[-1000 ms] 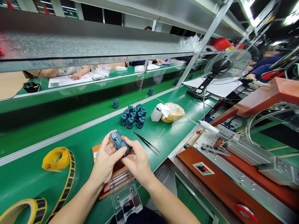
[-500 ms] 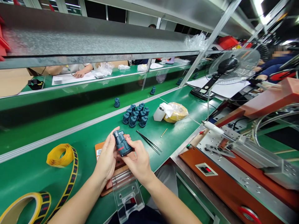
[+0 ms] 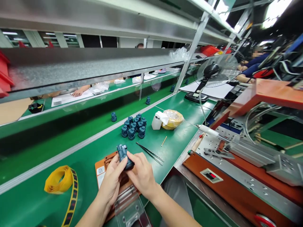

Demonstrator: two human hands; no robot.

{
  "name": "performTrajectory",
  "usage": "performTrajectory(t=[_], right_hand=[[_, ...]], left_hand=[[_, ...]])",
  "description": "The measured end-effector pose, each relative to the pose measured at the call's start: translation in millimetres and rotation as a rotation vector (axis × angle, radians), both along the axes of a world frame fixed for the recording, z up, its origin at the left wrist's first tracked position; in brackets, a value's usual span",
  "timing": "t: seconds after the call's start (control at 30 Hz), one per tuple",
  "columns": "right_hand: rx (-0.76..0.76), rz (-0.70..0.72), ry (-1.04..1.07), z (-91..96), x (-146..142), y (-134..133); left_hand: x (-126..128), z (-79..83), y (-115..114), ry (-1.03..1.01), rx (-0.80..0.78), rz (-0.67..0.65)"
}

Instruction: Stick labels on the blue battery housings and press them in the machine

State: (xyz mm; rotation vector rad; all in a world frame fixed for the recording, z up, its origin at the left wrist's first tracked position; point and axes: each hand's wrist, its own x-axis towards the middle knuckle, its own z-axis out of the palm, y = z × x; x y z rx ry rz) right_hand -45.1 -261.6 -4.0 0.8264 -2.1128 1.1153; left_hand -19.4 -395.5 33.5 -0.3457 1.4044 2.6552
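Note:
A dark blue battery pack [image 3: 123, 154] is held between my two hands above an orange-brown fixture [image 3: 111, 157] with a clear hinged cover [image 3: 132, 209]. My left hand [image 3: 111, 176] grips its left side, thumb laid across the front. Fingers of my right hand [image 3: 142, 171] close on its right side and lower end. Beyond them, several similar battery packs [image 3: 133, 127] stand grouped on the green bench. Black tweezers [image 3: 150, 153] lie to the right of my hands. At the left, a yellow roll of labels [image 3: 59, 181] trails a strip with dark red-marked labels.
A white bottle [image 3: 156, 122], a plastic-wrapped yellow roll [image 3: 172, 119] and a thin stick [image 3: 164, 141] rest on the bench. A machine with an orange base [image 3: 224, 186] stands at the right, a fan [image 3: 201, 90] behind it. Metal shelves [image 3: 94, 67] cross overhead; other people sit beyond.
The battery pack has been turned, so its red marking no longer shows. My left thumb has come across its front. The camera view has shifted, and the bench sits lower in the picture.

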Motion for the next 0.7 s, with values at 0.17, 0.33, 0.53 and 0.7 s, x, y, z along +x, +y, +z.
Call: performTrajectory(t=[0.17,0.33,0.53,0.7], right_hand=[[-0.006,0.091,-0.109,-0.5,-2.0,18.1],[-0.119,-0.070,-0.213,-13.4,-10.7,69.8],[-0.146,-0.331,-0.344,-51.5,11.8,146.5],[-0.105,-0.522,-0.393,-59.5,50.3,190.5]], left_hand=[[-8.2,-0.8,5.7,-0.118,0.030,0.063],[-25.8,19.3,32.4,-0.194,-0.041,0.050],[-28.5,16.6,84.6,-0.079,-0.214,-0.380],[-20.5,-0.5,128.0,-0.041,-0.234,-0.728]])
